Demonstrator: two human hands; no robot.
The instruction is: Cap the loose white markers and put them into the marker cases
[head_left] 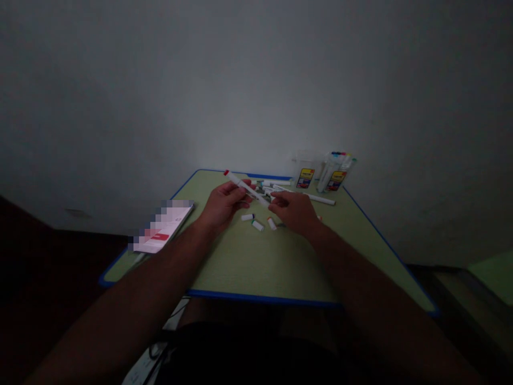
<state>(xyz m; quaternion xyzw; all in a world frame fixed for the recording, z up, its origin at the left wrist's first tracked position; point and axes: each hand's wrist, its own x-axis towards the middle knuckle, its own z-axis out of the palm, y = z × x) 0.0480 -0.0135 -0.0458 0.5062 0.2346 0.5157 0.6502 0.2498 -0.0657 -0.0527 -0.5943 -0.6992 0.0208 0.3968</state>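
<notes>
At the frame's centre, my left hand [223,204] pinches a white marker [247,186], red end aimed upper left, long axis slanting down rightward to my right hand [294,209], its fingertips closed on the lower end. Upper right, a clear case [305,162] stands beside a second case [335,167] holding colour-tipped pens [339,154]; their yellow labels [306,176] are illegibly small.

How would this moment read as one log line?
left hand: holding red-ended white marker; right hand: at marker's other end; loose caps: on table
</notes>
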